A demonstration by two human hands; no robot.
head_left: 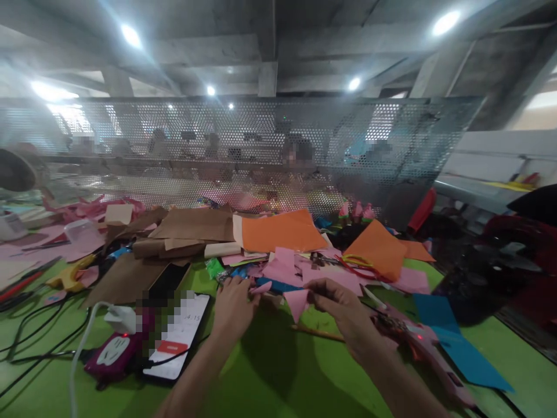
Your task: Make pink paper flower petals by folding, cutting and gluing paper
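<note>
A small pink triangular piece [296, 304], paper or felt, is pinched at its upper right corner between the thumb and fingers of my right hand [337, 302]. To its left, my left hand [235, 305] is closed on another small pink piece [262, 288], which sticks out past the fingertips. Both hands are just above the green table [278, 383]. Behind them lies a heap of scraps, with a larger pink sheet [281, 265] and something dark blue [281, 284]. Below my right hand a thin brown stick [317, 332] rests on the table.
On the right lie a pink glue gun [435, 354] with a red light and blue sheets [465, 348]. Orange sheets [278, 229] and brown sheets [191, 223] cover the back. At left are a phone [178, 342], a purple power strip [113, 354], cables and yellow-handled scissors [72, 276].
</note>
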